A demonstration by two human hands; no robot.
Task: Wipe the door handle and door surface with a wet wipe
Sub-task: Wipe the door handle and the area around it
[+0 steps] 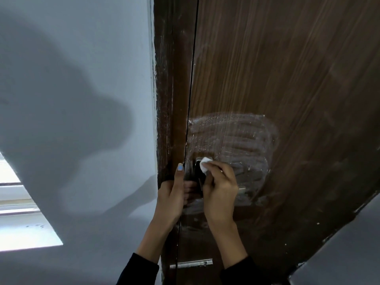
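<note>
A dark brown wooden door (287, 79) fills the right half of the view. A wet, streaky patch (232, 138) spreads above and around the handle. The dark metal door handle (198, 170) sits near the door's left edge, mostly hidden by my hands. My right hand (220, 188) is closed on a small white wet wipe (205, 165) and presses it against the top of the handle. My left hand (171, 194) rests on the door edge and frame beside the handle, thumb pointing up, fingers curled around the edge.
The brown door frame (164, 99) runs up the middle, with a pale blue-grey wall (82, 79) to its left. A bright window (18, 202) shows at the lower left. A metal latch bolt (194, 263) sits low on the door.
</note>
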